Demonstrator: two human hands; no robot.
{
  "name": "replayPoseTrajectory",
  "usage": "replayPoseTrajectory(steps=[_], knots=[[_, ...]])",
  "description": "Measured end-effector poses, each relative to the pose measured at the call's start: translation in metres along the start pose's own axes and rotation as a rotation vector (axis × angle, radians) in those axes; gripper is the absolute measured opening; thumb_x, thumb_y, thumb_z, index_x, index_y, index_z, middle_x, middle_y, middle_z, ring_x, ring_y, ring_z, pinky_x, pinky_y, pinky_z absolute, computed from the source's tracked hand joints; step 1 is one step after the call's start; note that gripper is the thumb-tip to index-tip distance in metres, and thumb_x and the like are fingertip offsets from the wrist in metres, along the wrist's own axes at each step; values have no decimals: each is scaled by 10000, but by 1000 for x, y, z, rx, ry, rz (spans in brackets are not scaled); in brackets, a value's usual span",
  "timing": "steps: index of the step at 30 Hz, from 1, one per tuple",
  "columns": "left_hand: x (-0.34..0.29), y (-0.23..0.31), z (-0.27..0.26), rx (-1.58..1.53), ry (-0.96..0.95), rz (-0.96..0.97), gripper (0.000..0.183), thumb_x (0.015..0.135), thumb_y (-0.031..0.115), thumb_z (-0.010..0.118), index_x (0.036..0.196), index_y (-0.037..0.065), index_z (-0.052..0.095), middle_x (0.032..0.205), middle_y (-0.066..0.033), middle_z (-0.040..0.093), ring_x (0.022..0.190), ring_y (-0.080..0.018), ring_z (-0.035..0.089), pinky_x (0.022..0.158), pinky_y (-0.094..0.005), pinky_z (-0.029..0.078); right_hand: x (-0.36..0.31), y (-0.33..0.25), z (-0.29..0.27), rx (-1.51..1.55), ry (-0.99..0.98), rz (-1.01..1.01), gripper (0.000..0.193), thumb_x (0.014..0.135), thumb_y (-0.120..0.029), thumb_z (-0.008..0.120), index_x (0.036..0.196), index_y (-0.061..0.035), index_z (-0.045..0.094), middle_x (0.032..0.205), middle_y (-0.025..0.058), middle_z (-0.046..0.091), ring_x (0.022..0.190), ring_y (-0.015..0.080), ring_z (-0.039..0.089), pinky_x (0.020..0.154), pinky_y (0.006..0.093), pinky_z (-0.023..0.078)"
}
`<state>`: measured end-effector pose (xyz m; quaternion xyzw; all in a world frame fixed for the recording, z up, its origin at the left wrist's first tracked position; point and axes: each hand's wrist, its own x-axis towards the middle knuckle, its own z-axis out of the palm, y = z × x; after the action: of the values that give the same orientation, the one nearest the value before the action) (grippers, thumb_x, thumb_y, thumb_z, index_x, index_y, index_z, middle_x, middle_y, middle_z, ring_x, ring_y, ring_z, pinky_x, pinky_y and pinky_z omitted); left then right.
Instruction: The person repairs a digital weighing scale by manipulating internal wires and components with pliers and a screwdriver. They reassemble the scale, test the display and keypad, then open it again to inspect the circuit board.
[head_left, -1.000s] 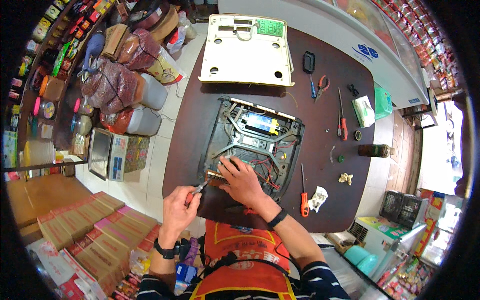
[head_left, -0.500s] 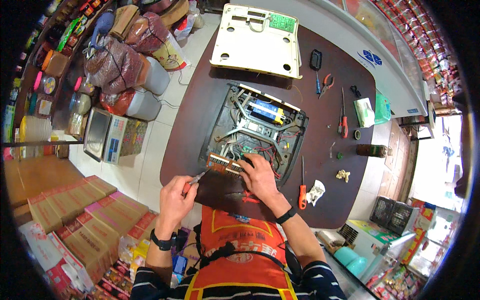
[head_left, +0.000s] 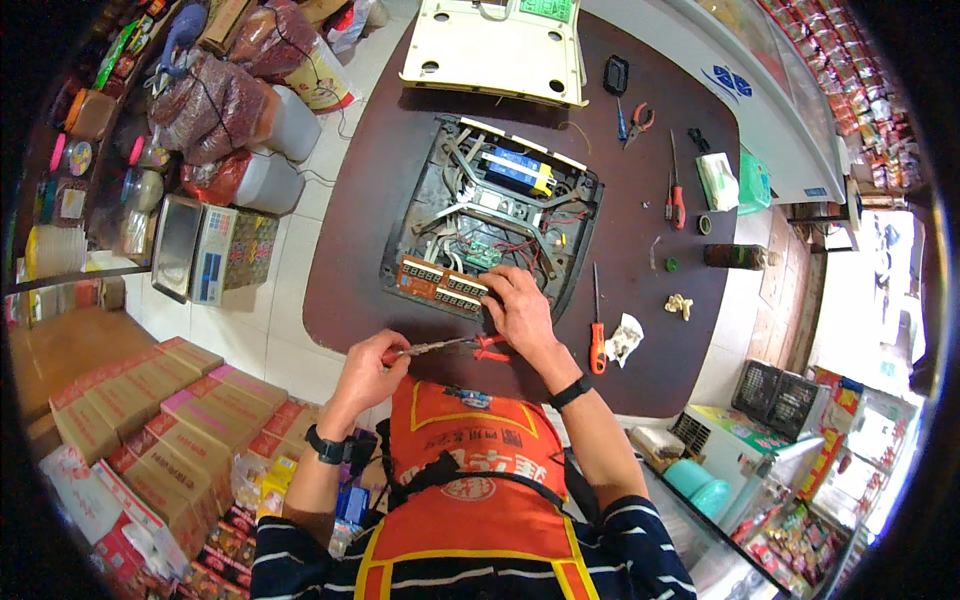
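Note:
A dark, opened scale housing (head_left: pixel 400 225) lies on the table with its wiring, metal frame and a blue battery-like block (head_left: pixel 517 170) exposed. At its near edge is a brown circuit board (head_left: pixel 425 283) with several digit displays. My right hand (head_left: pixel 522 312) has its fingers closed on the board's right end; the fingertips are partly hidden. In front of the housing, my left hand (head_left: pixel 368 372) grips a red-handled tool with a slim metal end (head_left: pixel 415 350), too small to name exactly. Red-handled pliers (head_left: pixel 490 348) lie on the table between my hands, near that tool's tip.
The cream cover (head_left: pixel 490 55) lies upside down beyond the housing. To the right are a red-handled screwdriver (head_left: pixel 598 345), crumpled tissue (head_left: pixel 625 340), other pliers (head_left: pixel 637 123) and a dark bottle (head_left: pixel 735 257). A weighing scale (head_left: pixel 205 250) and cartons (head_left: pixel 150 420) stand on the left.
The view has shifted, so the table sits higher in it. My left hand has moved right, and its tool now points toward the red-handled pliers. My right hand stays at the board.

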<state>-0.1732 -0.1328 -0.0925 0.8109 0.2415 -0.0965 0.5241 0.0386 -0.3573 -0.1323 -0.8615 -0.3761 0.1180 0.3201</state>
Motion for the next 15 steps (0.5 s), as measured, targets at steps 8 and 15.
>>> replayPoseTrajectory(steps=[8,15], knots=[[22,-48,28,237,112,159,234,939,20,773,1170,32,737,1081,-158,736,1019,-372,689,898,-481,568,-38,38,-38,-31,312,163,476,920,-118,842,1369,-62,697,1396,190,638,1294,407,633,1083,467,562],[41,-62,47,481,185,323,222,917,43,770,1134,68,734,1193,-106,682,1174,-377,605,990,-502,492,-60,126,-35,832,437,835,532,1148,-339,657,1533,24,609,1369,128,705,1172,213,680,1013,368,559]])
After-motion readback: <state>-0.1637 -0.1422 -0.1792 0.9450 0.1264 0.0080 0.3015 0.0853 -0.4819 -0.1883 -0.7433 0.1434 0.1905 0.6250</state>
